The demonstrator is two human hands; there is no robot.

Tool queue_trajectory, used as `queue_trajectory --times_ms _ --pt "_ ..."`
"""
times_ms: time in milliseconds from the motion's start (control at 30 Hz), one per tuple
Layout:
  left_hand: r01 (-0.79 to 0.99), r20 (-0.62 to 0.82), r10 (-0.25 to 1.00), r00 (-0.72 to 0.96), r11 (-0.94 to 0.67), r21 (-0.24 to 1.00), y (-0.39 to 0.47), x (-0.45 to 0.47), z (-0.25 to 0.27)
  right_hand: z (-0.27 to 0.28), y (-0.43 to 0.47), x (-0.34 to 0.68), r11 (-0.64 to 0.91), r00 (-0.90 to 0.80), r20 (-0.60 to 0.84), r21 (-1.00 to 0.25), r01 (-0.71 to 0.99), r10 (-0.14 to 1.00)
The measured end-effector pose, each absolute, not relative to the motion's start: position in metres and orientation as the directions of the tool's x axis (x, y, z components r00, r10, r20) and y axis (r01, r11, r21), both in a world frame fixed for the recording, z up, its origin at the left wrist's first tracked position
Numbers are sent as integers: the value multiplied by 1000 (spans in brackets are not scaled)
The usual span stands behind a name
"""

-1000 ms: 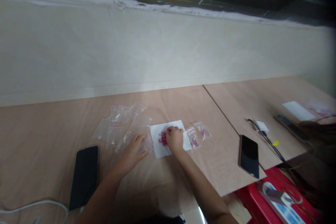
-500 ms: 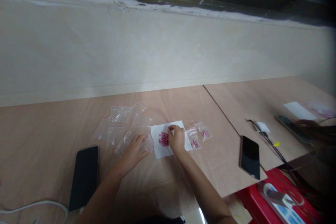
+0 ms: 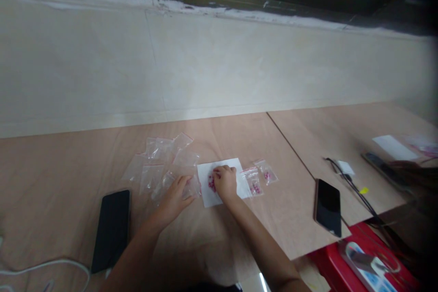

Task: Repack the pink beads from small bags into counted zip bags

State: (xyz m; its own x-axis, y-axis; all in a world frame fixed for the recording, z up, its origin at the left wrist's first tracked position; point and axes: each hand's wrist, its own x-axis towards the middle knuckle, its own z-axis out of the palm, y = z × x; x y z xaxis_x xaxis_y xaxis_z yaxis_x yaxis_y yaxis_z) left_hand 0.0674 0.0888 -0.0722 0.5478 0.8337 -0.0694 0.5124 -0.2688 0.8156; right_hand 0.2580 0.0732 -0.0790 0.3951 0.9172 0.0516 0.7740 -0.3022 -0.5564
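Note:
On a white sheet of paper (image 3: 211, 200) lies a small pile of pink beads (image 3: 211, 184). My right hand (image 3: 226, 183) covers part of the pile, fingers bunched down on the beads. My left hand (image 3: 177, 195) holds a clear zip bag (image 3: 192, 188) between thumb and fingers at the paper's left edge. Several flat clear zip bags (image 3: 159, 148) lie fanned out beyond the left hand. Right of the paper are two small bags with pink beads inside, a nearer bag (image 3: 253, 182) overlapping the paper and a farther bag (image 3: 267, 172).
A dark phone (image 3: 112, 230) lies at left near a white cable (image 3: 65, 262). Another phone (image 3: 327, 207) rests by the table seam at right. Beyond it are a black cable (image 3: 356, 187), a white card (image 3: 395, 147) and a third phone (image 3: 385, 169). A red stool (image 3: 330, 260) stands below.
My right hand has shifted left and down onto the bead pile, covering more of it. My left hand and the bag stay in place.

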Motion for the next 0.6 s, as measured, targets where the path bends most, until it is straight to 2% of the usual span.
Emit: queue_trajectory --times_ms 67,133,233,333,400,500,600 --pt "519 -83 831 550 -262 814 88 67 -72 -83 76 261 -319 382 25 -500 805 924" --pt "513 -83 825 560 -266 816 88 68 -72 -81 76 261 -323 393 36 -501 803 919" --pt "498 -70 822 565 -272 823 88 70 -73 -69 67 253 -265 398 95 -603 752 913" --pt "488 -66 823 564 -268 831 90 74 -72 -56 55 242 -98 283 141 -718 689 949" --pt "488 -70 826 560 -260 833 90 77 -72 -52 50 237 -26 209 151 -750 661 966" --pt "503 -79 838 540 -246 829 90 77 -71 -60 51 239 -71 263 147 -738 671 954" --pt "515 -82 841 535 -247 821 90 74 -70 -77 60 247 -194 334 107 -637 747 937"
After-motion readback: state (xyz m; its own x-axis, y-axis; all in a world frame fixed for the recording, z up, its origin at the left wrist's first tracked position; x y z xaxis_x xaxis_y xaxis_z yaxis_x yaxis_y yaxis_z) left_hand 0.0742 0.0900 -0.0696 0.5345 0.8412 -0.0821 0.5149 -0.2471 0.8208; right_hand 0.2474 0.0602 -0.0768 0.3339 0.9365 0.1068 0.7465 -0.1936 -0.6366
